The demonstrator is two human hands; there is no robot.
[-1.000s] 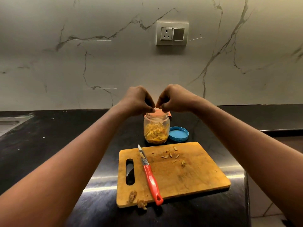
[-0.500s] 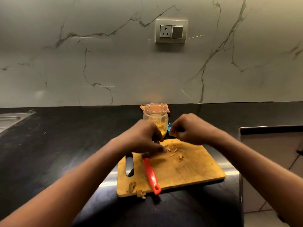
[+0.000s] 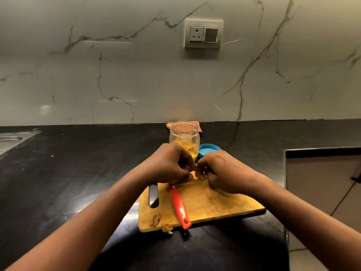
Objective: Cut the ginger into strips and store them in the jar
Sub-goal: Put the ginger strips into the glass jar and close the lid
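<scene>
Behind the board [image 3: 214,204], open jar [image 3: 183,132] holding ginger strips [image 3: 185,144]

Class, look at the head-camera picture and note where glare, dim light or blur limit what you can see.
Head view: the light is dim and warm; glare streaks the black countertop left of the cutting board and glints on the red knife handle; the left hand and right hand are softly blurred, so the ginger pieces they pinch are hard to make out.
</scene>
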